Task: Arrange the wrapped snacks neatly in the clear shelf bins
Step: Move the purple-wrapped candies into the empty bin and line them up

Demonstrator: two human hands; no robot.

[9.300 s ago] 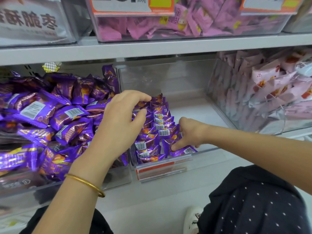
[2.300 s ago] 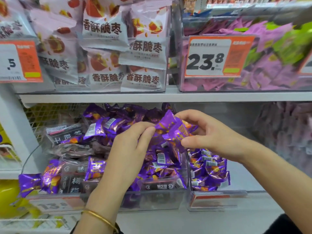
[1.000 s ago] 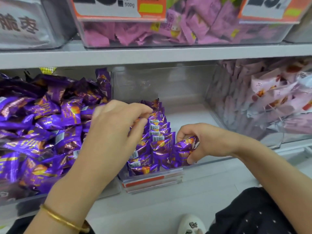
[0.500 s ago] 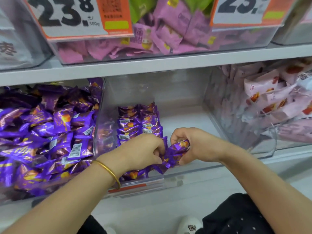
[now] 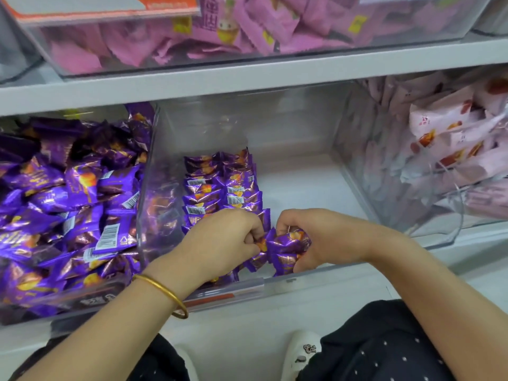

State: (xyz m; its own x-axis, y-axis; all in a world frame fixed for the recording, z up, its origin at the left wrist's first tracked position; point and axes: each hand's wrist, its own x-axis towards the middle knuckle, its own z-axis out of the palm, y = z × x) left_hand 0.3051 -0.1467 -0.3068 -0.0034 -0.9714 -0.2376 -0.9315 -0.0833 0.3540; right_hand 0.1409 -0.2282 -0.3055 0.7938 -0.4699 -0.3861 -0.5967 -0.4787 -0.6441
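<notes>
Purple-and-orange snacks (image 5: 220, 188), gold bangle (image 5: 165, 291), pink packets (image 5: 247, 26)

A pale grey shelf board (image 5: 247, 81) spans the view toward 12 o'clock, rising toward 3 o'clock. A lower shelf ledge (image 5: 343, 291) of the same grey lies toward 6 o'clock, above pale floor (image 5: 242, 345). The light is soft and even.

Forearms reached forward, converging. Left hand (image 5: 228, 240), knuckles up and fingers curled, pinched snacks (image 5: 286, 244); right hand (image 5: 321, 233) curled round the same snacks. Hands nearly touching.
</notes>
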